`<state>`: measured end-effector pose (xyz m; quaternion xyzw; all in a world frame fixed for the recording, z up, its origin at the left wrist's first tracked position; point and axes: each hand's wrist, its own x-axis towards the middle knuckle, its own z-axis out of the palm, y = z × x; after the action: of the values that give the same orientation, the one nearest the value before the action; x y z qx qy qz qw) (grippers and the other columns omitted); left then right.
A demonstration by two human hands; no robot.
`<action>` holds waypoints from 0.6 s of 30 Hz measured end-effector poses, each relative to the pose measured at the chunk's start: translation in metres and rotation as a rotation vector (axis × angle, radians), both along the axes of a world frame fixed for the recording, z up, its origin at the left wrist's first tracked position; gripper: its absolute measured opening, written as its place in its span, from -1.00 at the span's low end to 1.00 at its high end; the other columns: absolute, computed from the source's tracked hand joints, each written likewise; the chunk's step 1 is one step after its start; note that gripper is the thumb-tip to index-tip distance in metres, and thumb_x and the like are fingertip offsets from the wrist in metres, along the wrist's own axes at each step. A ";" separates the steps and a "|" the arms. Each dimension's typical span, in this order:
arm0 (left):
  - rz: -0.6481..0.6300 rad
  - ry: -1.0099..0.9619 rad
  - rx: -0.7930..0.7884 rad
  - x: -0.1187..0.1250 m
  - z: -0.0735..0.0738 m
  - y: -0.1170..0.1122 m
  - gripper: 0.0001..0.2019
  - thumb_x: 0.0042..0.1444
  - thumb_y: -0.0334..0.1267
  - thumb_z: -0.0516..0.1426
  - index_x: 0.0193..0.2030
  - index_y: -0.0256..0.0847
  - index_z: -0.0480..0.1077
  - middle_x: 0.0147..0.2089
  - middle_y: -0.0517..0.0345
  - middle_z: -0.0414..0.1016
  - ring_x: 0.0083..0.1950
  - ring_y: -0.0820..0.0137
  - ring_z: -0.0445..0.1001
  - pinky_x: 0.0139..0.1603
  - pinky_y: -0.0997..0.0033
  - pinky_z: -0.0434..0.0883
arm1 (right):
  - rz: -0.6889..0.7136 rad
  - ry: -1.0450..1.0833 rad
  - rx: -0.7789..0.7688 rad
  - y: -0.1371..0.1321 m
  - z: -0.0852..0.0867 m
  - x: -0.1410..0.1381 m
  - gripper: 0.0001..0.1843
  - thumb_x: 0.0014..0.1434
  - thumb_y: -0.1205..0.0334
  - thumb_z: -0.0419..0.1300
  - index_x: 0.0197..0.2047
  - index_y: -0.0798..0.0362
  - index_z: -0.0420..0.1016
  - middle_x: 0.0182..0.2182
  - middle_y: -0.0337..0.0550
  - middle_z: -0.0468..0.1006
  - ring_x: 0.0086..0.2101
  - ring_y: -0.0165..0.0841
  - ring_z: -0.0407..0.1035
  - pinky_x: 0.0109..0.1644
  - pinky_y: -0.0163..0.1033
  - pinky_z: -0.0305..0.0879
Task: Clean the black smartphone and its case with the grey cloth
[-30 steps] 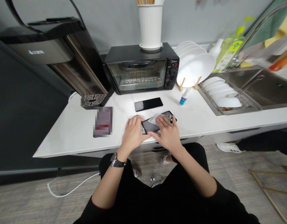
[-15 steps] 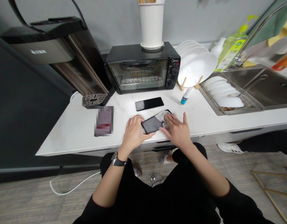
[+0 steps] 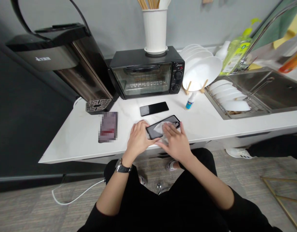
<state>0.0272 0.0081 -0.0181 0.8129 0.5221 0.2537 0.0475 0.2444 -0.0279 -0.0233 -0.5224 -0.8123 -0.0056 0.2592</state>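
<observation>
A phone case [image 3: 152, 131], grey with a black rim and a round opening at its right end, lies slanted on the counter. My left hand [image 3: 138, 137] grips its left end, thumb along the near edge and fingers at the far corner. Under the fingers of my right hand [image 3: 176, 140] is a crumpled white wipe [image 3: 159, 128], pressed flat against the middle of the case. Just beyond lies a black phone [image 3: 154, 109], face up. A small spray bottle [image 3: 189, 102] with a blue label stands upright to the right of the phone.
Behind are a toaster oven [image 3: 145, 79] with a white utensil pot [image 3: 155, 30] on top and a drinks dispenser [image 3: 75, 64]. White plates [image 3: 199, 72] stand in a rack near the sink [image 3: 281, 88]. A blurred purplish item [image 3: 108, 127] lies left. Someone's shoe [image 3: 239, 153] shows below right.
My right hand has slid the wipe leftward from the right end to the middle of the case, uncovering the round opening. My left hand keeps its hold. The view has shifted slightly.
</observation>
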 end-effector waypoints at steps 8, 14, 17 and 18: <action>0.015 -0.007 -0.019 0.000 0.000 0.000 -0.30 0.01 0.16 0.45 0.08 -0.15 0.24 0.16 -0.09 0.45 0.19 -0.02 0.44 0.28 -0.04 0.40 | -0.197 0.050 0.011 0.008 0.000 0.000 -0.27 0.47 -0.25 0.05 0.36 0.20 0.45 0.32 0.25 0.50 0.29 0.13 0.45 0.52 0.56 -0.21; 0.014 -0.006 -0.045 -0.001 0.000 0.000 -0.41 0.08 0.01 0.42 0.07 -0.16 0.24 0.17 -0.11 0.43 0.16 0.02 0.44 0.26 -0.03 0.41 | 0.167 0.067 -0.058 -0.001 0.000 -0.016 -0.37 0.47 -0.22 0.08 0.35 0.06 0.48 0.34 0.06 0.51 0.35 -0.05 0.38 0.58 0.34 -0.08; 0.022 -0.021 -0.037 0.000 0.001 -0.001 -0.33 0.04 0.14 0.43 0.08 -0.16 0.24 0.17 -0.11 0.44 0.18 0.00 0.43 0.27 -0.04 0.40 | -0.109 0.085 -0.015 0.008 0.000 -0.008 -0.36 0.49 -0.21 0.04 0.35 0.09 0.47 0.32 0.17 0.51 0.30 0.07 0.44 0.54 0.54 -0.28; 0.021 -0.022 -0.032 0.001 0.001 -0.001 -0.31 0.02 0.17 0.43 0.08 -0.16 0.24 0.17 -0.10 0.45 0.19 -0.01 0.43 0.28 -0.06 0.40 | -0.161 0.084 -0.002 0.010 0.000 -0.006 -0.32 0.48 -0.24 0.04 0.35 0.12 0.47 0.32 0.22 0.50 0.30 0.11 0.43 0.53 0.57 -0.32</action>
<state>0.0278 0.0076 -0.0176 0.8038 0.5338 0.2547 0.0635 0.2381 -0.0182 -0.0230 -0.5861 -0.7561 -0.0038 0.2911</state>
